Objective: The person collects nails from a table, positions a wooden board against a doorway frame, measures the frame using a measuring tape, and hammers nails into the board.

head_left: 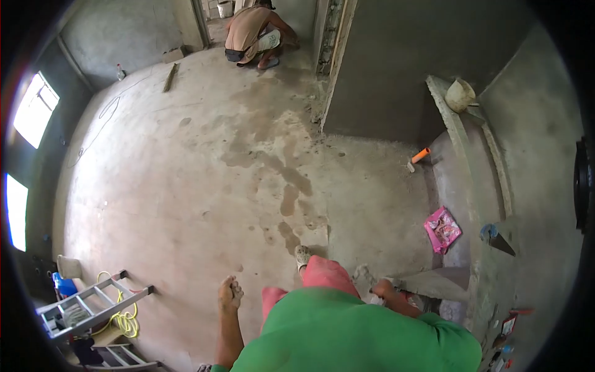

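My left hand (230,294) hangs over the bare floor to the left of my pink shorts (328,273). Its fingers are curled in and I see nothing in them. On the other side, my right hand (385,289) is closed at my hip, close to the grey ledge (437,283). A small pale piece shows at its fingers, too little of it to name. One foot in a pale shoe (302,254) is forward on the floor, beside damp patches (288,234).
A person (251,34) squats by the far doorway. A ladder (93,307) and yellow cord (126,321) are at lower left. Rightward are a pink bag (442,230), an orange pipe (421,155), a concrete counter (455,127) bearing a pale bucket (460,95), and a trowel (498,240).
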The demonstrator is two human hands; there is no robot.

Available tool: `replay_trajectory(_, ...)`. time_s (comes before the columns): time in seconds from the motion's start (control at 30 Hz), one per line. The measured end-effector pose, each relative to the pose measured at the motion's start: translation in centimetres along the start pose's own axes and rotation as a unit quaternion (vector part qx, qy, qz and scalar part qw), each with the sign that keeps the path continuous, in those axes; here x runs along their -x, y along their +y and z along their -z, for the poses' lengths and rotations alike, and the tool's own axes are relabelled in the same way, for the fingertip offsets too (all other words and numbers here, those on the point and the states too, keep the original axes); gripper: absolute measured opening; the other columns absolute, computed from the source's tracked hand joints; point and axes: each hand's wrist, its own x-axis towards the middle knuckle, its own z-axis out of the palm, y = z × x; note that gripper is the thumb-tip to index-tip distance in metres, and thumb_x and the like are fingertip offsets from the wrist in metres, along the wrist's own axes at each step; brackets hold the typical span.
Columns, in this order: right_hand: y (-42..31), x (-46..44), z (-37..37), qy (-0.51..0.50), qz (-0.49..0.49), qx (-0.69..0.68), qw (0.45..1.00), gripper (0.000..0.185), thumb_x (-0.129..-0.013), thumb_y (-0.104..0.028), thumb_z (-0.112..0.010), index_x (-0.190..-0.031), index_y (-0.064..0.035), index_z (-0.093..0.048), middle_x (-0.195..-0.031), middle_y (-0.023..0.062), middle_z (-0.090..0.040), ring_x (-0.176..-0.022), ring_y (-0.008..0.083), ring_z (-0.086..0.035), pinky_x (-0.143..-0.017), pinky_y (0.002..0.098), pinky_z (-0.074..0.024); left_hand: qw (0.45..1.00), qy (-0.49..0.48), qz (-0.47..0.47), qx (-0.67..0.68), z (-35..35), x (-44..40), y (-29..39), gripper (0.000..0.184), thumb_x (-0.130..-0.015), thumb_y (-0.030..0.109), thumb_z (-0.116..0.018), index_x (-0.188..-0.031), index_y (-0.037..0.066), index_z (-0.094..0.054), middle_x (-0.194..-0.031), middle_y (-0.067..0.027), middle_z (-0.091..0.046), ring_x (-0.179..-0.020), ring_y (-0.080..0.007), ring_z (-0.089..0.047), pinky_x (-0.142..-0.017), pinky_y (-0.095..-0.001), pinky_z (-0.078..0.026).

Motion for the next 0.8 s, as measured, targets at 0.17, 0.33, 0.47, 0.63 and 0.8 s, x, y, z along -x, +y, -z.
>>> replay_trajectory(0.17, -10.8, -7.4, 14.6, 0.021, -0.013, -0.108, 0.994, 0.031, -0.072, -0.026, -0.077, -0.075, 0.0041, -0.070, -0.066, 0.0174, -0.067, -0.051, 0.0257, -0.064, -0.053, 0.0395, -0.0527, 0.998, 0.009, -0.059, -0.016, -8.2, -4.6, 10.2, 0.015, -0.097, 0.025, -0.057, -0.098, 0.010, -0.061, -0.064, 0.0005, -0.053, -0.051, -0.0125, -0.051, -0.045, -0.0262, -0.046)
replay_trajectory(0.33, -20.9, -13.7, 23.0, 0.053, -0.011, -0.169, 0.984, 0.024, -0.072, -0.019, -0.078, -0.074, 0.0021, -0.066, -0.059, 0.0135, -0.061, -0.047, 0.0240, -0.059, -0.045, 0.0386, -0.0477, 0.999, 0.025, -0.038, -0.013, -12.9, -14.6, 16.6, 0.013, -0.096, 0.024, -0.058, -0.098, 0.011, -0.061, -0.065, 0.0007, -0.055, -0.051, -0.0125, -0.052, -0.044, -0.0265, -0.045)
replay_trajectory(0.47, -29.0, -16.0, 27.2, 0.001, -0.070, -0.162, 0.984, 0.033, -0.072, -0.025, -0.078, -0.079, 0.0065, -0.069, -0.068, 0.0158, -0.066, -0.056, 0.0256, -0.064, -0.054, 0.0385, -0.0528, 0.999, 0.017, 0.027, -0.015, -16.8, -25.3, 22.9, 0.009, -0.095, 0.020, -0.058, -0.092, 0.011, -0.061, -0.067, 0.0003, -0.056, -0.051, -0.0136, -0.052, -0.044, -0.0272, -0.044)
replay_trajectory(0.63, -37.8, -17.1, 32.0, -0.124, -0.109, -0.103, 0.981, 0.046, -0.075, -0.028, -0.080, -0.104, 0.0056, -0.071, -0.079, 0.0187, -0.069, -0.064, 0.0258, -0.066, -0.058, 0.0400, -0.0552, 0.999, -0.040, -0.001, 0.027, -24.5, -39.1, 36.4, 0.005, -0.091, 0.013, -0.059, -0.087, 0.011, -0.060, -0.067, 0.0006, -0.053, -0.053, -0.0131, -0.049, -0.047, -0.0265, -0.039)
replay_trajectory(0.8, -44.8, -19.5, 35.9, -0.164, -0.132, -0.077, 0.975, 0.038, -0.074, -0.028, -0.079, -0.095, 0.0025, -0.072, -0.074, 0.0142, -0.068, -0.062, 0.0236, -0.066, -0.057, 0.0400, -0.0560, 0.982, -0.139, -0.112, -0.054, -34.0, -47.6, 53.5, 0.026, -0.090, 0.006, -0.053, -0.116, 0.002, -0.056, -0.087, -0.0050, -0.059, -0.069, -0.0146, -0.056, -0.064, -0.0279, -0.052)
